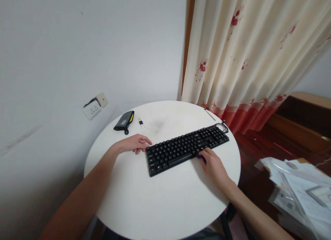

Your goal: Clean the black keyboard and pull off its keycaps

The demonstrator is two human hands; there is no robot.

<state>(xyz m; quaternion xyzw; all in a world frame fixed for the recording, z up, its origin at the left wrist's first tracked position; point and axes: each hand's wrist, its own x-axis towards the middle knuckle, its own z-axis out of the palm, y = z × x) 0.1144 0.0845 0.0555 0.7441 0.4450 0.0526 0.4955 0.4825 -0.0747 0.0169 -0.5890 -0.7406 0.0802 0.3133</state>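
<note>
A black keyboard point(181, 148) lies at a slant across the round white table point(165, 205). Beside its upper left corner rests my left hand point(136, 143), palm down, the index finger stretched out and the others loosely bent; its fingertips reach the keyboard's edge. My right hand point(213, 164) is at the keyboard's near edge, right of the space bar. Its fingers are closed round a small dark purple object point(201, 158), mostly hidden by the hand, so I cannot tell its kind. Beyond my left hand lies a small black piece with thin wire prongs point(141, 122).
A grey pouch with a yellow edge point(124, 121) sits at the table's left rim. The coiled keyboard cable point(223, 127) and a thin pale stick point(210, 115) lie at the right. Wall sockets point(91, 109), a curtain point(232, 61) and plastic-wrapped papers point(305, 191) surround the table.
</note>
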